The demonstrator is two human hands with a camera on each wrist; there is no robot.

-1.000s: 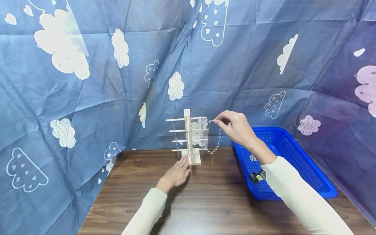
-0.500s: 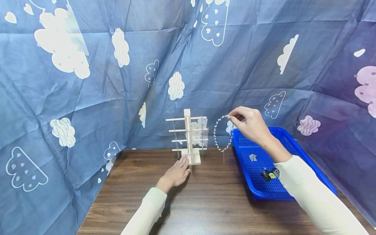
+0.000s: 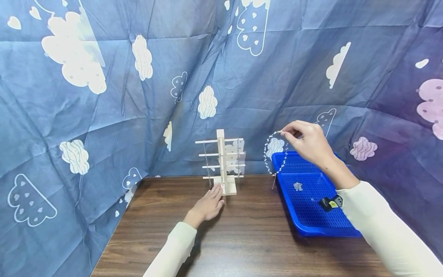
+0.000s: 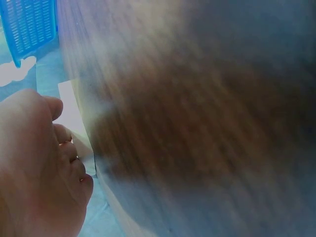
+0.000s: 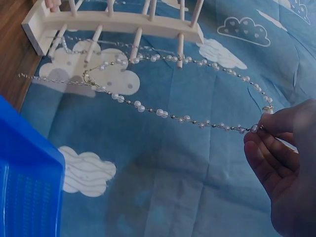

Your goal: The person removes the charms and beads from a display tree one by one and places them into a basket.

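Note:
A pale wooden jewellery stand (image 3: 222, 159) with several crossbars stands upright at the back of the table. My left hand (image 3: 207, 204) rests on its base with straight fingers. One thin chain (image 3: 206, 161) hangs on the stand's left side, another chain (image 3: 238, 156) on its right. Between thumb and fingertips my right hand (image 3: 309, 140) pinches a pearl-beaded necklace (image 5: 162, 113). The necklace hangs as a loop in the air, right of the stand, its short tail chain dangling. In the head view its lower end overlaps the basket's left rim.
On the right of the brown wooden table (image 3: 242, 238) stands a blue plastic basket (image 3: 304, 231). A small silvery clump (image 3: 298, 186) lies inside it. A black device (image 3: 330, 203) sits at my right cuff, above the basket. Blue cloud-print cloth (image 3: 180, 146) hangs behind.
My right hand has moved right and slightly up, carrying the pearl necklace away from the stand towards the basket's left edge. My left hand stays on the stand's base.

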